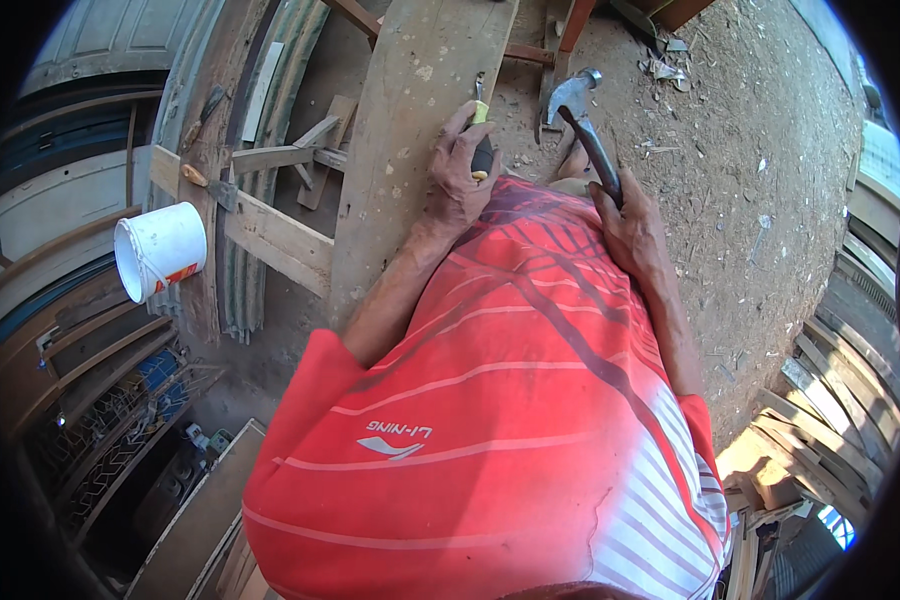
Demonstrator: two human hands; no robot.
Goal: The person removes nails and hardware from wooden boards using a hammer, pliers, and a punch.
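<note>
My left hand (455,185) is closed around the yellow-and-black handle of a screwdriver-like tool (483,158). Its short metal tip points away from me over a wide wooden plank (385,200), and the hand rests at the plank's right edge. I cannot make out the tip's exact shape. In my right hand (632,225) is a claw hammer (598,155), gripped by its dark handle. The hammer's metal head is raised to the right of the plank, apart from the tool in my left hand.
Left of the plank, a white bucket (160,250) stands near a wooden crosspiece (280,240). A tool with a wooden handle (195,177) lies against that crosspiece. Corrugated sheets (260,150) are behind it. Bare dirt ground (730,200) with scraps extends right, toward stacked boards (820,400).
</note>
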